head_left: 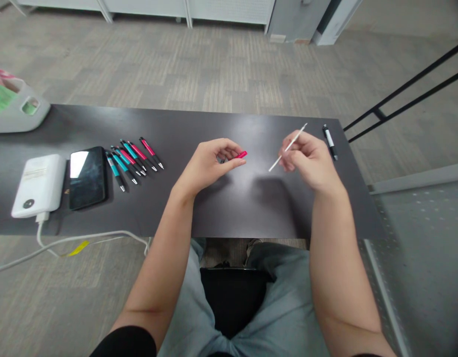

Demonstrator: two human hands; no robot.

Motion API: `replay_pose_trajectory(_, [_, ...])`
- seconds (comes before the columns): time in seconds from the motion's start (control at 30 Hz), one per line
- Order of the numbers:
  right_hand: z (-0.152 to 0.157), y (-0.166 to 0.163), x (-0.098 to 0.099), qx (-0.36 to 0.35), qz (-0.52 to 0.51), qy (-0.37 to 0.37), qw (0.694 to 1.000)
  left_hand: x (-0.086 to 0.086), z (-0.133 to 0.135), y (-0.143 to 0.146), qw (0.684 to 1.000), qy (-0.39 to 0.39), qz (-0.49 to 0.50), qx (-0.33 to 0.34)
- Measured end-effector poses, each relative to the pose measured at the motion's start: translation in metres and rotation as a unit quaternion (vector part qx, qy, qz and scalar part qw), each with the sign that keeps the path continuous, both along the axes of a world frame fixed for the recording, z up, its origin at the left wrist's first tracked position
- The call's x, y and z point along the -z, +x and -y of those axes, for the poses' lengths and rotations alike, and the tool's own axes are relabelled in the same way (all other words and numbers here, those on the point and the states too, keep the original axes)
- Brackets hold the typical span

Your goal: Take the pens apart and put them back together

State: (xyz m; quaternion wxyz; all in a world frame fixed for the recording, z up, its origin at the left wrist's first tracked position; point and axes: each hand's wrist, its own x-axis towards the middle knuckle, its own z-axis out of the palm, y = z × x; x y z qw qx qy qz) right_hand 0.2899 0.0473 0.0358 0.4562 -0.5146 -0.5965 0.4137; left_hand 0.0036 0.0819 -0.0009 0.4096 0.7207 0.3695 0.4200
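My left hand (217, 161) is closed round a red pen barrel (241, 154), whose end sticks out past the thumb; the rest of it is hidden in the fingers. To its right, my right hand (307, 157) pinches a thin white pen refill (288, 147) between thumb and fingers, tilted up to the right above the table. The two hands are apart. Several assembled pens (134, 159), turquoise or red with black grips, lie side by side left of my left hand. A white and black pen (329, 142) lies just beyond my right hand.
On the dark table (236, 213), a black phone (87, 178) lies beside a white power bank (39, 186) with a cable (98, 234) hanging over the front edge. A white basket (28, 106) stands at the far left. Black metal bars (407, 94) rise past the right edge.
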Motion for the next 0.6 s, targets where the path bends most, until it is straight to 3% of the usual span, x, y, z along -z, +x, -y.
replay_pose_trajectory(0.13, [-0.005,-0.020,0.004,0.032,-0.078,0.077,0.993,-0.006,0.005,0.006,0.999,-0.014,0.006,0.032])
replay_pose_trajectory(0.3, [-0.005,-0.027,0.010,0.036,-0.042,0.040,0.998,-0.006,0.005,0.008,0.999,-0.013,-0.001,0.037])
replay_pose_trajectory(0.6, [-0.002,-0.036,0.007,-0.037,-0.008,0.011,0.999,-0.002,0.003,0.007,0.999,-0.023,0.013,0.026])
